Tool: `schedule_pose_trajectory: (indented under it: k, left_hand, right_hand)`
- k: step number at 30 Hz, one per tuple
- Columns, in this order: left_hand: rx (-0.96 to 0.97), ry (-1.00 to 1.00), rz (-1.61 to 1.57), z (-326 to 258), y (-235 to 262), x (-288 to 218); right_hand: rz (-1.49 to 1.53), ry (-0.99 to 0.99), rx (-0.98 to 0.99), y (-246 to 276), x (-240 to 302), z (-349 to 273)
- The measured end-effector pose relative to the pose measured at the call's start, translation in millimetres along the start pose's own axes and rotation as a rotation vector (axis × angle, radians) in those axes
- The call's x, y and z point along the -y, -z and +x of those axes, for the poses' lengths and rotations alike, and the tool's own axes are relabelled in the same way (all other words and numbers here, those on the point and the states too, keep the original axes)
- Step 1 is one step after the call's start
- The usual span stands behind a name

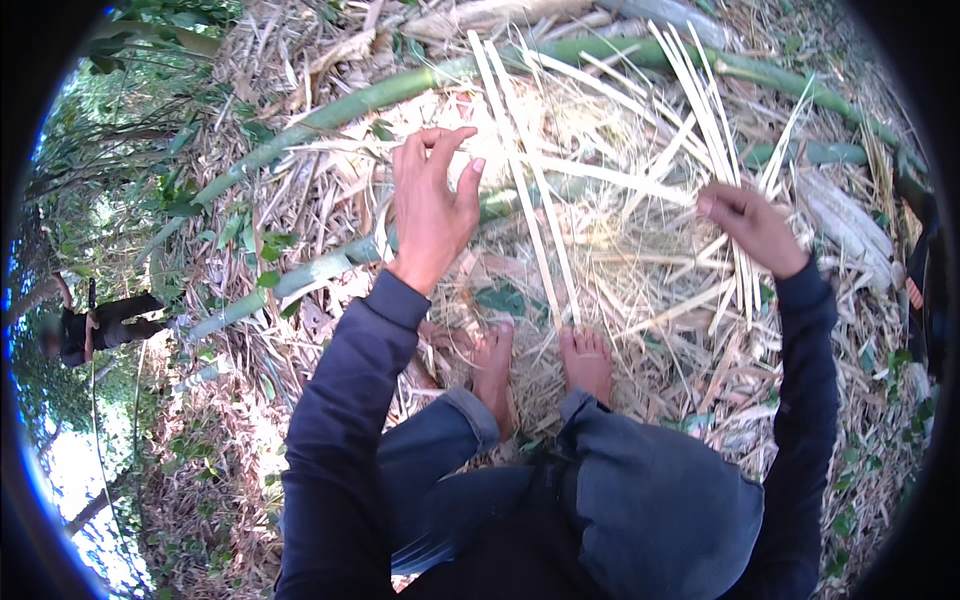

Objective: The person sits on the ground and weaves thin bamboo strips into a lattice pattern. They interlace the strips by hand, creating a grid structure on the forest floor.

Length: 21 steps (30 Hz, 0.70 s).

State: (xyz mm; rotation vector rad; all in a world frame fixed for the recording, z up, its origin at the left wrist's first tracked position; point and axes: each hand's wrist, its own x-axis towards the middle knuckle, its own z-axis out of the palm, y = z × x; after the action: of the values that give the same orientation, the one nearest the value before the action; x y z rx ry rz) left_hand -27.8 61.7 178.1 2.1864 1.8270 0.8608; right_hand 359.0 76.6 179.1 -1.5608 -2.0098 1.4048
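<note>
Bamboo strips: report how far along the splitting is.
Done: many pale split strips lie spread on the ground before the bare feet. In hand: the right hand holds a bundle of strips; the left hand is open beside two long strips. Left: whole green bamboo poles lie uncut behind.

Sunlit ground of dry leaf litter [250, 420], green bamboo poles [330, 112], leafy undergrowth [90, 170] at left.

head cam | faces steeply down | close over hands [430, 205], feet, bamboo litter
</note>
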Motion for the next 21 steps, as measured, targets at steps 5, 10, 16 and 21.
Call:
schedule_pose_trajectory:
  k: [5,10,16,21]
  left_hand:
    - [0.046,-0.087,-0.082,-27,-23,0]
    - [0.122,-0.096,-0.202,-50,-38,-8]
    - [0.161,-0.093,-0.193,-52,-32,-2]
    - [0.215,-0.184,-0.006,-42,-25,-11]
  right_hand:
    - [0.582,-0.342,0.239,-93,-30,-46]
    - [0.935,-0.461,0.305,-136,-40,-73]
    - [1.024,-0.495,0.333,-150,-34,-72]
    - [0.732,-0.402,0.276,-108,-45,-73]
